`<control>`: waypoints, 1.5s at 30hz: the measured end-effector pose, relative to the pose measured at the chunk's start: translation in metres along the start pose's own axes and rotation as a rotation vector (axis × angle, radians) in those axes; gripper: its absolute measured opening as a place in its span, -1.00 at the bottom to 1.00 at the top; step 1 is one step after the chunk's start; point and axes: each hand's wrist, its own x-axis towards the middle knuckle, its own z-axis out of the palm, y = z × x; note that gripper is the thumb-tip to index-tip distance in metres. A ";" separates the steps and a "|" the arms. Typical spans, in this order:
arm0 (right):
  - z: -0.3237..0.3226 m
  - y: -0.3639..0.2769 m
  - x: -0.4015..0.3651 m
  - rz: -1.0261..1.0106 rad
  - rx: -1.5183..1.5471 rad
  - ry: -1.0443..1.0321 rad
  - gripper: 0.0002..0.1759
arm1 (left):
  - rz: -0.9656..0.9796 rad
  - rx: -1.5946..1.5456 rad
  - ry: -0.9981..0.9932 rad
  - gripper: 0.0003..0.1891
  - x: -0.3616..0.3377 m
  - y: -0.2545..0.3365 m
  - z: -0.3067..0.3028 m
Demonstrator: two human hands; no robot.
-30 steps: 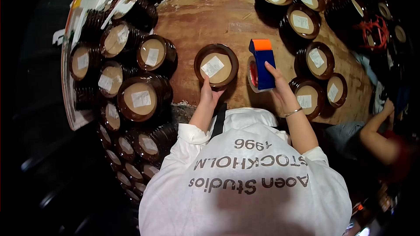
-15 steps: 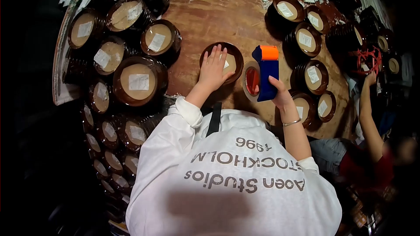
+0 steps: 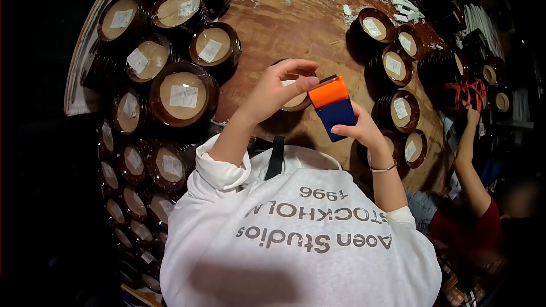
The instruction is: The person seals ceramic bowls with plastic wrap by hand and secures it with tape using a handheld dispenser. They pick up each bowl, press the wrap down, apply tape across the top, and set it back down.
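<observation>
My right hand (image 3: pixel 362 128) grips a tape dispenser (image 3: pixel 335 115) with a dark blue body and an orange front, tilted toward my left hand. My left hand (image 3: pixel 278 88) is at the dispenser's front edge, its thumb tip against or very near the orange part. The left fingers are bent with a gap between them and the thumb; no tape shows in that gap. Partly hidden beneath that hand is a brown glossy bowl (image 3: pixel 298 102) on the table, with a tan disc and a white label inside. The dispenser's tape roll is hidden from view.
Stacks of brown bowls (image 3: pixel 183 95) with white labels crowd the left, and more bowl stacks (image 3: pixel 396 65) line the right. White foam scraps (image 3: pixel 406 5) lie at the back of the wooden table (image 3: pixel 284 23). At the far right, another person's hand (image 3: pixel 472 116) touches red strapping (image 3: pixel 470 95).
My left hand has lifted off the bowl and moved to the dispenser's front. The dispenser has shifted slightly left and turned, so its roll no longer shows.
</observation>
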 end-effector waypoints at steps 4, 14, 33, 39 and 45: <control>0.007 -0.004 -0.003 -0.012 -0.043 -0.020 -0.41 | -0.079 -0.128 0.075 -0.60 0.003 0.000 -0.001; 0.011 -0.007 -0.002 0.028 -0.112 -0.053 -0.44 | -0.005 -0.151 0.104 -0.89 0.011 -0.017 0.002; -0.119 -0.196 -0.103 0.429 -0.468 -0.001 -0.30 | 0.039 -0.656 0.804 -0.81 -0.022 -0.030 -0.022; -0.064 -0.227 -0.012 0.549 -1.025 0.045 -0.15 | -0.136 -0.642 1.005 -0.83 -0.010 -0.111 -0.052; -0.007 -0.220 0.105 0.579 -1.082 -0.552 -0.25 | -0.222 -0.539 1.147 -0.82 -0.014 -0.215 -0.079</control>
